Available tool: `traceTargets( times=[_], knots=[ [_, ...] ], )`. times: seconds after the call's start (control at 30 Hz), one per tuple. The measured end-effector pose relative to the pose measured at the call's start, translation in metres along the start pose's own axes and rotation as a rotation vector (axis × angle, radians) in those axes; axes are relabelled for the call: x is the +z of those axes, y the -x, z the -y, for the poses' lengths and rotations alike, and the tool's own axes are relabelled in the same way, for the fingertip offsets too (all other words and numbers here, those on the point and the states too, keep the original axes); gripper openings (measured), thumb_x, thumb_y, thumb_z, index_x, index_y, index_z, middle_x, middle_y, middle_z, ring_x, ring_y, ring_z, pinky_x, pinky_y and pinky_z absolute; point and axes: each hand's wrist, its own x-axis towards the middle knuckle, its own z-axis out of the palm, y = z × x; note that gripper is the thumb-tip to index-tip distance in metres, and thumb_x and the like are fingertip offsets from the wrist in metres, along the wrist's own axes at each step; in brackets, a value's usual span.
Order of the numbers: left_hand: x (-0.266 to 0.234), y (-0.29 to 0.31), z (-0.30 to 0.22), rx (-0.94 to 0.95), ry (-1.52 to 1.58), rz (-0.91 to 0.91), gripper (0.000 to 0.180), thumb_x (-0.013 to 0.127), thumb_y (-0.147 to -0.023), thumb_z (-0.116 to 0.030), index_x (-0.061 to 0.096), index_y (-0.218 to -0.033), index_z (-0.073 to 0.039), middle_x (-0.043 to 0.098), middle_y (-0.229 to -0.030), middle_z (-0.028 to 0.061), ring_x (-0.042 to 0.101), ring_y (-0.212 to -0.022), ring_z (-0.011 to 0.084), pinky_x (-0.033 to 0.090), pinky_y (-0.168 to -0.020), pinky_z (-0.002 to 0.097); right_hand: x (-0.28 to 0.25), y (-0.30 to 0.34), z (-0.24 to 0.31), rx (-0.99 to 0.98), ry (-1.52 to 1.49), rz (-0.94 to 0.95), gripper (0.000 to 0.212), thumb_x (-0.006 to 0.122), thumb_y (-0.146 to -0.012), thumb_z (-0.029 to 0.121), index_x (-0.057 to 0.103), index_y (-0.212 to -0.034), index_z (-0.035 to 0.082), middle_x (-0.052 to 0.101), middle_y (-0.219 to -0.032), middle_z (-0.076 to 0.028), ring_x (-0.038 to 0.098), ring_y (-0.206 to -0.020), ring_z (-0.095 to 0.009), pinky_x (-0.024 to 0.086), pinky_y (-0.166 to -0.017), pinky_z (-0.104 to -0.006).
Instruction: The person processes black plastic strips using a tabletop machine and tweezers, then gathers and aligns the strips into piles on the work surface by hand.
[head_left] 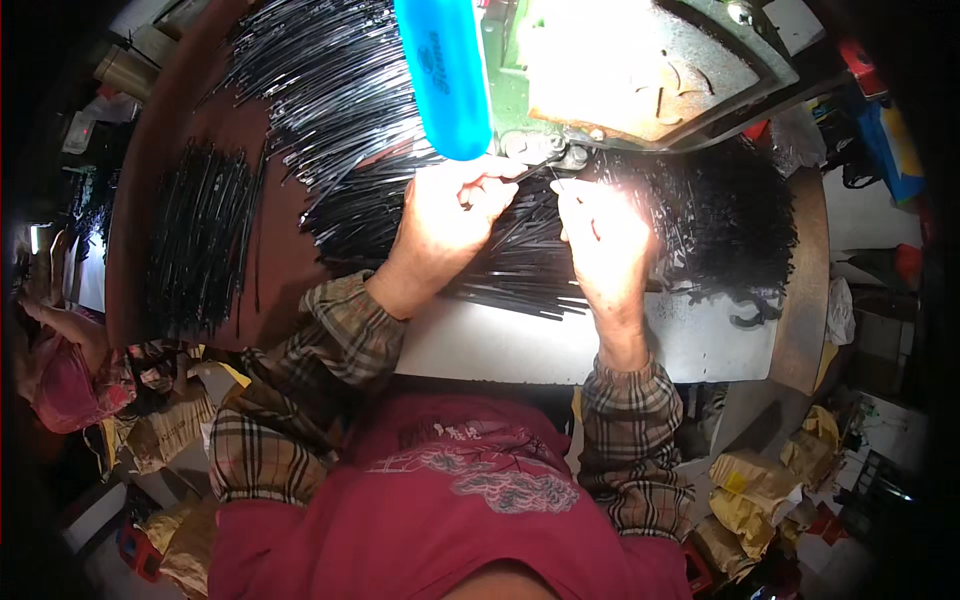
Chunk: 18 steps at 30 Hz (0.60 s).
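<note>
My left hand (440, 220) is closed in a pinch, thumb and forefinger on the end of a thin black strip (527, 172) that resembles a wire. Opposite it, my right hand (606, 235) is also closed, its fingertips pinching a fine dark strand just below the small metal parts (540, 147) of a machine. Bright light washes out both hands, so the exact hold of the right is hard to make out. Beneath and between the hands lies a loose layer of black strips (515, 265). A blue rounded panel (447, 85) stands above my left hand.
The green machine (510, 90) has a brightly lit metal plate (640, 75) overhanging the table. Dense black strips (330, 80) cover the back left; separate bundles lie at left (200, 235) and right (735, 215). Paper bags (750, 495) stand below. Another person (75, 370) is at far left.
</note>
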Motion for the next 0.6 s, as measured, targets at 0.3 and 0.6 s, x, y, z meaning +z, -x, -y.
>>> traceTargets(
  times=[0.3,0.6],
  knots=[
    [-0.002,-0.003,-0.002,0.057,-0.079,-0.021,0.021,0.067,-0.084,-0.003,0.067,-0.104,0.001,0.062,-0.082,-0.0004,0.053,-0.074,0.0032,0.044,-0.067,0.0181,-0.001,-0.001,-0.005,0.101,-0.229,0.065,0.013,0.060,-0.088,0.003,0.067,-0.098,-0.002,0.066,-0.077,-0.004,0.054,-0.059,-0.004,0.044,-0.053,-0.0197],
    [0.001,-0.002,-0.002,0.102,-0.063,-0.030,0.021,0.068,-0.083,-0.003,0.068,-0.104,0.000,0.062,-0.081,-0.0007,0.053,-0.073,0.0036,0.044,-0.066,0.0184,0.004,0.002,0.006,-0.199,0.171,-0.113,0.010,0.064,-0.083,0.001,0.067,-0.093,-0.001,0.066,-0.070,-0.009,0.060,-0.056,-0.010,0.047,-0.051,-0.0234]
  ],
)
